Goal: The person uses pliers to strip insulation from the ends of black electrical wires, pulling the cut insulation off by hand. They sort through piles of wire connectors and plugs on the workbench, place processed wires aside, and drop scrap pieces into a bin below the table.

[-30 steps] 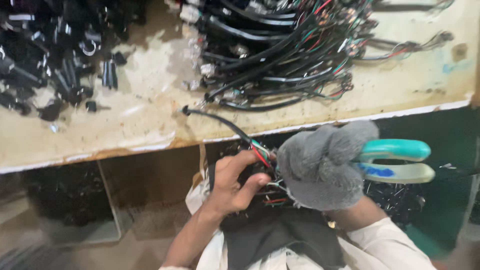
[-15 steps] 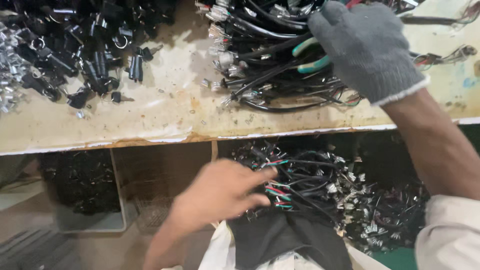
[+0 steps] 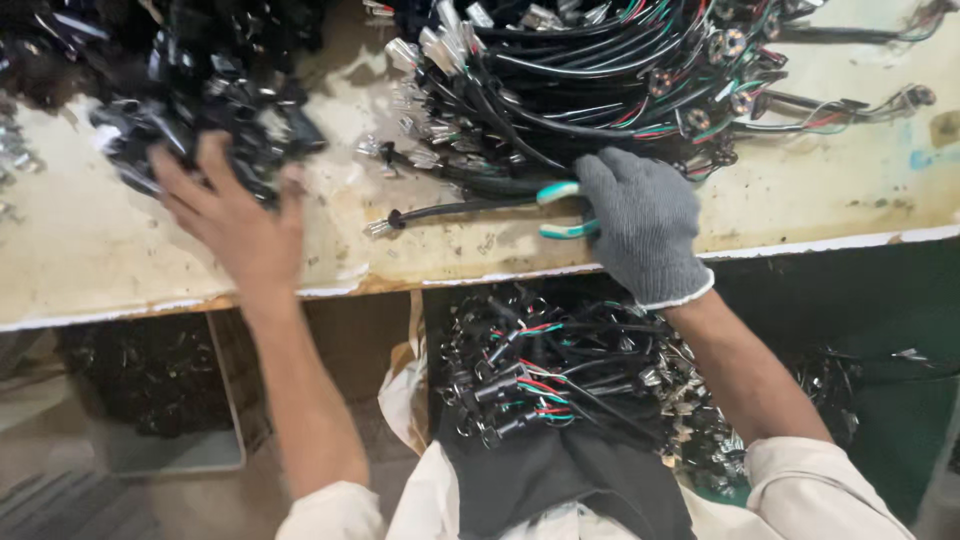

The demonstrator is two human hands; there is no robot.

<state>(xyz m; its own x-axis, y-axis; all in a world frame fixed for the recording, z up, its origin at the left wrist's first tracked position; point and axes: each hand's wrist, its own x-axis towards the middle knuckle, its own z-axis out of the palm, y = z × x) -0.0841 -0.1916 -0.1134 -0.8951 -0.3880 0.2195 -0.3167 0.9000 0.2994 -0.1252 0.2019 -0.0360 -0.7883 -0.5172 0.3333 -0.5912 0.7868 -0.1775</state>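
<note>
My bare left hand reaches onto a heap of small black plastic parts at the table's left, fingers spread over them; whether it holds any I cannot tell. My right hand, in a grey knit glove, rests on the worn table and grips teal-handled pliers. The pliers lie beside a single black cable with a metal terminal at its left end. Just beyond is a big bundle of black cables with red, green and white wires.
Below the table edge, a pile of finished black cable pieces with coloured wires lies on my lap over a dark cloth. A box of black parts stands under the table at left. Loose metal terminals lie by the bundle.
My left hand rose from the lap pile to the heap of black parts on the table. My gloved right hand came down with the pliers from the bundle to the table's front edge.
</note>
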